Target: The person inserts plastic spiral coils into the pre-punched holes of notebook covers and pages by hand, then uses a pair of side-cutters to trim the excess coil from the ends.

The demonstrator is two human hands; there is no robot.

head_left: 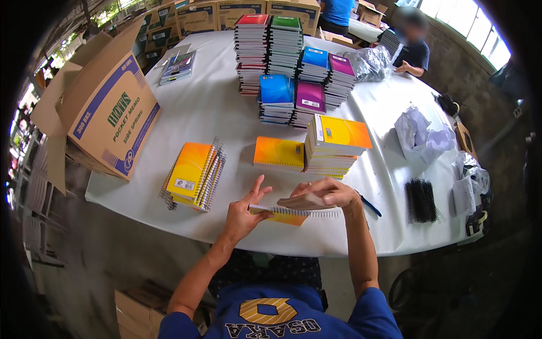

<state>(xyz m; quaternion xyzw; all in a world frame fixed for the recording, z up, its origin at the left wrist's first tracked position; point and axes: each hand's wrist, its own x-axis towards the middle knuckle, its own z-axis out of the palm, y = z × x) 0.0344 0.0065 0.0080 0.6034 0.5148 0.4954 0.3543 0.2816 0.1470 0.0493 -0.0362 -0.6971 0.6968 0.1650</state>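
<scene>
Near the front edge of the table, my left hand (pixel 244 216) grips the left end of a yellow-orange notebook (pixel 291 217), its thumb on the notebook and its index finger raised. A spiral wire coil (pixel 326 214) runs along the notebook's upper edge and sticks out past its right end. Just above the coil, my right hand (pixel 333 194) is closed on a flat brownish piece (pixel 305 201), whose kind I cannot make out. Beyond my hands are a low stack of yellow notebooks (pixel 278 152) and a taller one (pixel 342 133). Coil-bound yellow notebooks (pixel 191 172) lie to the left.
A large open cardboard box (pixel 113 113) stands at the left. Stacks of red, green, blue and purple notebooks (pixel 285 48) rise farther back. On the right are loose black coils (pixel 422 200), crumpled white plastic (pixel 420 133) and a dark slim tool (pixel 370 204). A co-worker (pixel 411 51) handles notebooks at far right.
</scene>
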